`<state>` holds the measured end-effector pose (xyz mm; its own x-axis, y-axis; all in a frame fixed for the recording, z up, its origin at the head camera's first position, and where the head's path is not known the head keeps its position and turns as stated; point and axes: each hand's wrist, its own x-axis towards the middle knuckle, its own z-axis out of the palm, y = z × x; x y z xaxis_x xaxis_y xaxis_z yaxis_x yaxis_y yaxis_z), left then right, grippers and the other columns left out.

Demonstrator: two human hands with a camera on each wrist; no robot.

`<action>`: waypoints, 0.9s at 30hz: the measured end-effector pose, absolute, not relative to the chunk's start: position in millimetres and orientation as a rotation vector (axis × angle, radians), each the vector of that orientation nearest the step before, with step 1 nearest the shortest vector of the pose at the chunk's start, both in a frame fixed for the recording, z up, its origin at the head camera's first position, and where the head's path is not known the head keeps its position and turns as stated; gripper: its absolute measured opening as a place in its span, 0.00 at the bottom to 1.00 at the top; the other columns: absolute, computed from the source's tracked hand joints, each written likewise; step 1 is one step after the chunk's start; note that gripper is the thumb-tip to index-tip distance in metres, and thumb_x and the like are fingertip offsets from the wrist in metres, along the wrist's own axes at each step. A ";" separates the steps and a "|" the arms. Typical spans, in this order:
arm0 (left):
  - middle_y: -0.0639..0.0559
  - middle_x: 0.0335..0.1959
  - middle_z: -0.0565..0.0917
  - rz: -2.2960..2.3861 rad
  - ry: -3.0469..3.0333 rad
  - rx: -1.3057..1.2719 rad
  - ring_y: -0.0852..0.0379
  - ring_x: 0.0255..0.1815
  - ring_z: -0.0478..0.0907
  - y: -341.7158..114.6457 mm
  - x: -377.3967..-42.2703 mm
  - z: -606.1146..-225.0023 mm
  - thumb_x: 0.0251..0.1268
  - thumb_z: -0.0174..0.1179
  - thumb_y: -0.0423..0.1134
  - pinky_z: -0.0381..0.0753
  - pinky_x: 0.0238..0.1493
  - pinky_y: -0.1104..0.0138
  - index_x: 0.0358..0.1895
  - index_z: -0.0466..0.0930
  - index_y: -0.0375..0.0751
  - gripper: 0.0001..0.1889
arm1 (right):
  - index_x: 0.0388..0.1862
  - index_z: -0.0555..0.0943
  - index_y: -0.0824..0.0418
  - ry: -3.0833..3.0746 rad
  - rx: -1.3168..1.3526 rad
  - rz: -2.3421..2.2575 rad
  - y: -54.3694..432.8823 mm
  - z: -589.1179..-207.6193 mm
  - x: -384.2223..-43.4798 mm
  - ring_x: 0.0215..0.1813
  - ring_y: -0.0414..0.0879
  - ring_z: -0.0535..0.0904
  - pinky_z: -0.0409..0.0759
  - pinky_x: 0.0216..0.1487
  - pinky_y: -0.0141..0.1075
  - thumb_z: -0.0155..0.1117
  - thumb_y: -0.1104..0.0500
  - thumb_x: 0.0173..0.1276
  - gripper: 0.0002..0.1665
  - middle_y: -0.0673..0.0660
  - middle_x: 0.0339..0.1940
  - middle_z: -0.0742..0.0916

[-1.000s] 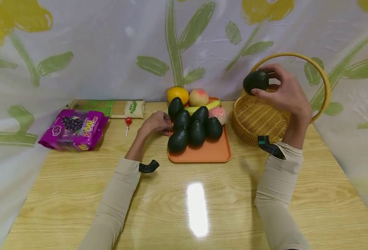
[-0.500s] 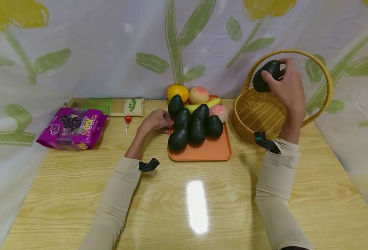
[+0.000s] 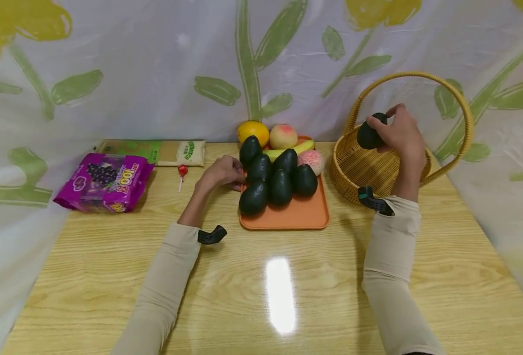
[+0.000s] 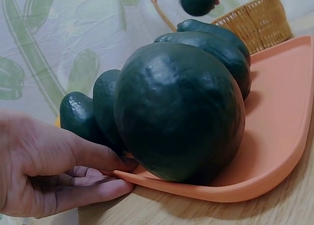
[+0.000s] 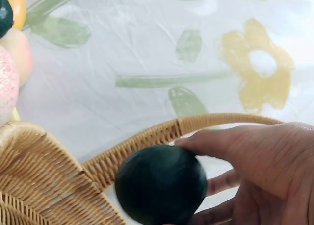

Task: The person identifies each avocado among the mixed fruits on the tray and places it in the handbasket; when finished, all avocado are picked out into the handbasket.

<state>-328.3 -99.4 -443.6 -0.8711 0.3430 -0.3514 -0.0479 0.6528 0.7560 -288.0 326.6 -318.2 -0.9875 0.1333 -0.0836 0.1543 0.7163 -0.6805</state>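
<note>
My right hand (image 3: pixel 400 133) grips a dark green avocado (image 3: pixel 371 132) between thumb and fingers, over the wicker basket (image 3: pixel 345 180) with its tall arched handle. In the right wrist view, that avocado (image 5: pixel 159 183) is held beside the woven rim. At the left edge of the orange tray (image 3: pixel 305 217), my left hand (image 3: pixel 221 172) pinches the tray's rim; the left wrist view shows thumb above and fingers below it. Several avocados (image 3: pixel 281 187) lie on the tray, the nearest avocado (image 4: pixel 179 112) looming large beside the left hand.
Behind the avocados are a yellow fruit (image 3: pixel 253 133), a peach (image 3: pixel 283 136), a banana (image 3: pixel 303 147) and a pink speckled fruit (image 3: pixel 311 160). At left lie a purple grape-candy bag (image 3: pixel 106 182), a red lollipop (image 3: pixel 182 171) and a flat brown-green packet (image 3: pixel 168 152). A flower-patterned sheet (image 3: pixel 155 74) hangs behind.
The right hand has carried the avocado rightward, then lowered it toward the basket's opening. The left hand stays at the tray's edge.
</note>
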 end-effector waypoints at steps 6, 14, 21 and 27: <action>0.48 0.31 0.82 1.116 2.419 0.255 0.63 0.22 0.85 -99.0 -328.9 -444.8 0.62 0.71 0.36 0.86 0.30 0.74 0.41 0.78 0.33 0.13 | 0.74 0.55 0.77 2.753 0.165 -1.065 327.4 -327.2 -297.6 0.28 0.45 0.87 0.90 0.28 0.37 0.55 0.39 0.78 0.49 0.82 0.68 0.67; 0.49 0.30 0.82 1.090 2.440 0.277 0.63 0.22 0.85 -100.9 -329.4 -443.6 0.62 0.71 0.37 0.85 0.31 0.74 0.41 0.80 0.33 0.12 | 0.51 0.68 0.72 2.638 0.074 -0.940 320.0 -342.2 -305.5 0.33 0.51 0.85 0.91 0.33 0.41 0.56 0.46 0.82 0.26 0.66 0.48 0.73; 0.49 0.30 0.82 1.099 2.437 0.274 0.64 0.22 0.85 -102.0 -329.4 -442.8 0.63 0.71 0.37 0.85 0.30 0.74 0.41 0.79 0.33 0.12 | 0.49 0.68 0.69 2.559 0.032 -0.876 310.3 -354.2 -311.8 0.40 0.52 0.81 0.91 0.37 0.41 0.56 0.47 0.82 0.24 0.62 0.47 0.73; 0.49 0.30 0.82 1.124 2.412 0.255 0.64 0.22 0.85 -100.7 -326.8 -443.9 0.62 0.71 0.36 0.86 0.30 0.74 0.42 0.79 0.33 0.13 | 0.49 0.73 0.70 2.547 -0.034 -0.770 310.6 -357.0 -309.8 0.37 0.51 0.85 0.88 0.38 0.38 0.50 0.47 0.85 0.24 0.61 0.43 0.77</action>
